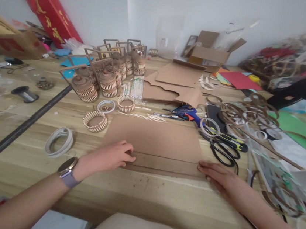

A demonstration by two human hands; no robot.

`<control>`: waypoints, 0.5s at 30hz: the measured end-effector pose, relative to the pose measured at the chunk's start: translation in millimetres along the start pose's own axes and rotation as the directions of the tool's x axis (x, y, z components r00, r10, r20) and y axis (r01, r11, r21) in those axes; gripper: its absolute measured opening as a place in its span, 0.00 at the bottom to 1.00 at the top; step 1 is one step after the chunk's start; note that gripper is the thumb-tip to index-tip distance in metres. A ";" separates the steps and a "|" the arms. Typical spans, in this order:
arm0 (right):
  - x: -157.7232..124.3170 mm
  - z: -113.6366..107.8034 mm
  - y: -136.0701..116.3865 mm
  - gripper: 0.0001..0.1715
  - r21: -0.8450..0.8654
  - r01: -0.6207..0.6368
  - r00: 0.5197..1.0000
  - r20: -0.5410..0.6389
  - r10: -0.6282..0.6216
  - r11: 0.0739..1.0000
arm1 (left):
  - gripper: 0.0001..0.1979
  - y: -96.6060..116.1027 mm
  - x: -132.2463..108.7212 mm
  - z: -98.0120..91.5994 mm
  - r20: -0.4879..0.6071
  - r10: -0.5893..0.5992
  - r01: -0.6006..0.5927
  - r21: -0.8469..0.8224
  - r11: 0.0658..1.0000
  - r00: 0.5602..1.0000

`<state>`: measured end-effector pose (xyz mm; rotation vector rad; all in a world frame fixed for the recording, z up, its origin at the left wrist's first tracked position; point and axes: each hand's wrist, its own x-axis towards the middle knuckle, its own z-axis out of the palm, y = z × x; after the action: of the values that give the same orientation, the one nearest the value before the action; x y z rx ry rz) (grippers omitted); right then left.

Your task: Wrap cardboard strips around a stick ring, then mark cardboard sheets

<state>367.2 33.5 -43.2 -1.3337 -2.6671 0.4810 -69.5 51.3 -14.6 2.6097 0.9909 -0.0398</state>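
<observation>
The cardboard strip (167, 164) lies across the near part of a cardboard sheet (153, 136), close to the middle of the tabletop's (178, 203) front edge. The left hand (116, 155), fingers bent, is at the strip's left end; the right hand (224, 179), fingers nearly straight, is at its right end. Whether either pinches or merely presses cannot be told. Good practice, in judgement: equal light pressure at both ends, strip parallel to the sheet's near edge, dark specks (147, 182) kept out from underneath.
</observation>
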 end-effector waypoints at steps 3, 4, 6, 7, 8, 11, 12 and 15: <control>0.0 -3.0 -3.9 0.25 0.009 -0.018 1.000 0.011 0.018 1.000 | 0.15 -0.3 -0.6 1.2 0.013 -0.014 0.014 -0.013 1.000 1.000; -0.4 -3.7 -5.2 0.25 0.006 -0.026 1.000 0.013 0.026 1.000 | 0.15 -0.7 -0.9 1.6 0.014 -0.014 0.014 -0.018 1.000 1.000; -0.9 -5.1 -8.2 0.26 -0.014 -0.040 0.999 0.015 0.040 0.999 | 0.16 -2.0 -1.1 2.5 0.020 -0.006 0.007 -0.027 1.000 1.000; -0.9 -5.9 -9.8 0.27 -0.028 -0.044 0.999 0.014 0.045 0.999 | 0.16 -2.7 -0.9 2.7 0.026 -0.003 0.004 -0.033 0.999 1.000; -0.7 -6.8 -11.5 0.27 -0.041 -0.045 0.999 0.014 0.046 0.998 | 0.17 -3.1 -0.6 2.6 0.035 -0.002 0.004 -0.038 0.999 0.999; 1.0 -9.4 -16.0 0.27 -0.072 -0.032 0.999 0.025 0.034 0.997 | 0.16 -2.6 1.0 -0.3 0.072 0.000 0.002 -0.037 0.999 0.997; 1.7 -10.1 -17.1 0.27 -0.080 -0.027 0.999 0.029 0.030 0.996 | 0.16 -1.8 1.7 -2.0 0.080 0.004 -0.002 -0.024 1.000 0.997; 3.3 -10.9 -18.7 0.28 -0.103 -0.022 0.999 0.040 0.027 0.994 | 0.12 1.0 4.6 -6.9 0.084 0.033 -0.036 0.029 0.999 0.996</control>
<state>353.8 28.1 -26.8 -1.4000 -2.7464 0.3841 -66.0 55.7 -8.6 2.6288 0.9232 -0.1555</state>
